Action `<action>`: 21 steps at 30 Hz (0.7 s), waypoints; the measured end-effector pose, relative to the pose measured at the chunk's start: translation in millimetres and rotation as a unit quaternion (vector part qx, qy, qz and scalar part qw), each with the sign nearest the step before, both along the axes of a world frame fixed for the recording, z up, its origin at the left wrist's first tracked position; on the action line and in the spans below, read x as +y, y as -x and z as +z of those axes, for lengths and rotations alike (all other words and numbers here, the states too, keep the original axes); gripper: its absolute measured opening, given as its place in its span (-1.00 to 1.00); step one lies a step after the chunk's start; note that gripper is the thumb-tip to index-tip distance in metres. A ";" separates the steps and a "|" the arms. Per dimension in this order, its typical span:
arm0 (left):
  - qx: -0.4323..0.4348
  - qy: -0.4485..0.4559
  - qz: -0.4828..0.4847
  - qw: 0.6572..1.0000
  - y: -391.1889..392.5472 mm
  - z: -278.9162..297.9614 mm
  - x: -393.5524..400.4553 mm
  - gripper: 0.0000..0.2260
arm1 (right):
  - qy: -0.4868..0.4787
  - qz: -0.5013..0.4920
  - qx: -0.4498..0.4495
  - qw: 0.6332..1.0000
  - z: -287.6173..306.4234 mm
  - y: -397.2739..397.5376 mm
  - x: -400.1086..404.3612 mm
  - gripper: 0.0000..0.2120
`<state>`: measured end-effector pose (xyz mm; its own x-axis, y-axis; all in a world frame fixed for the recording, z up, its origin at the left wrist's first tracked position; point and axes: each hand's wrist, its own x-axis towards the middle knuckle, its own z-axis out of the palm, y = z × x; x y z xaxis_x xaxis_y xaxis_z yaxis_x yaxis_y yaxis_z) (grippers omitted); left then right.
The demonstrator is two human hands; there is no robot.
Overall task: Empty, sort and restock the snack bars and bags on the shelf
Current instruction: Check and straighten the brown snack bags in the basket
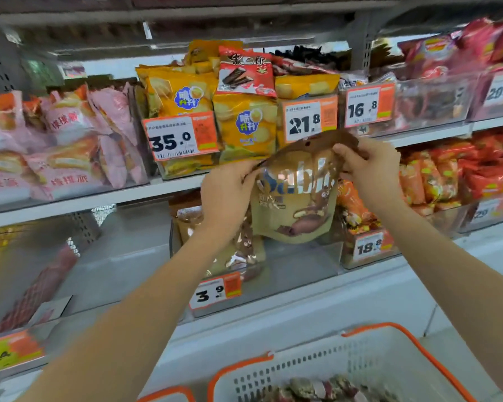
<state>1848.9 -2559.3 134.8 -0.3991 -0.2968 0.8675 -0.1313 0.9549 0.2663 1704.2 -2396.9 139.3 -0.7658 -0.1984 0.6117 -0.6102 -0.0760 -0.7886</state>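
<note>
I hold a brown and gold snack bag (pixel 298 198) upright in front of the lower shelf, above a clear plastic bin (pixel 299 265). My left hand (pixel 225 195) pinches the bag's top left corner. My right hand (pixel 366 166) pinches its top right corner. A similar brown bag (pixel 238 250) stands in the bin behind my left wrist. Yellow biscuit bags (pixel 244 126) and a red wafer bag (pixel 246 72) fill the shelf above.
Pink bags (pixel 70 152) sit at the left, orange and red bags (pixel 453 172) at the right. Price tags hang on the bin fronts. A white basket with an orange rim (pixel 404 338) holding several snacks stands below, near my arms.
</note>
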 end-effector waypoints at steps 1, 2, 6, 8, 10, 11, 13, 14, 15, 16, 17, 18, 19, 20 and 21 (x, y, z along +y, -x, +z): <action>-0.008 0.010 -0.004 1.000 4.6 -11.5 -5.4 -0.92 | -0.015 -0.002 0.009 1.000 -10.8 6.8 -5.1 -0.89; -0.025 0.005 -0.013 1.000 9.1 -25.2 -12.1 -0.87 | -0.047 -0.002 0.019 0.999 -22.4 13.9 -8.7 -0.92; -0.107 -0.064 -0.064 0.990 24.6 -63.0 -27.0 -0.88 | -0.170 0.015 0.024 0.985 -63.8 40.8 -14.1 -0.95; -0.170 -0.102 -0.064 0.978 37.5 -73.5 -31.3 -0.89 | -0.226 -0.014 0.051 0.973 -69.9 51.2 -13.4 -0.92; -0.204 -0.166 -0.060 0.963 49.6 -79.6 -39.7 -0.89 | -0.283 -0.026 0.067 0.956 -66.2 56.7 -15.1 -0.89; -0.202 -0.204 -0.066 0.956 54.2 -79.9 -45.4 -0.89 | -0.312 -0.022 0.076 0.947 -63.1 57.9 -17.6 -0.85; -0.208 -0.236 -0.070 0.947 60.5 -76.4 -54.0 -0.90 | -0.372 -0.034 0.107 0.921 -57.5 59.1 -24.6 -0.77; -0.223 -0.233 -0.067 0.944 62.3 -72.4 -55.5 -0.91 | -0.401 -0.052 0.124 0.906 -54.9 60.2 -28.4 -0.76; -0.232 -0.229 -0.065 0.943 64.6 -68.6 -57.2 -0.92 | -0.419 -0.070 0.135 0.895 -52.2 61.6 -32.4 -0.76; -0.231 -0.223 -0.058 0.945 66.6 -63.9 -57.6 -0.91 | -0.422 -0.085 0.140 0.892 -50.1 63.1 -36.6 -0.76; -0.215 -0.217 -0.044 0.951 68.4 -59.9 -57.2 -0.87 | -0.411 -0.098 0.138 0.896 -48.2 64.3 -41.1 -0.77; -0.187 -0.216 -0.028 0.958 71.3 -58.0 -57.2 -0.78 | -0.387 -0.110 0.135 0.905 -47.2 65.6 -46.2 -0.76; -0.150 -0.219 -0.013 0.964 75.5 -58.5 -59.6 -0.68 | -0.356 -0.122 0.131 0.917 -47.6 67.5 -51.8 -0.75; -0.119 -0.226 0.002 0.967 78.7 -60.7 -61.8 -0.60 | -0.329 -0.134 0.125 0.926 -48.7 68.7 -57.2 -0.74; -0.108 -0.232 0.008 0.967 82.2 -64.6 -64.8 -0.57 | -0.318 -0.138 0.116 0.931 -50.9 69.8 -62.4 -0.73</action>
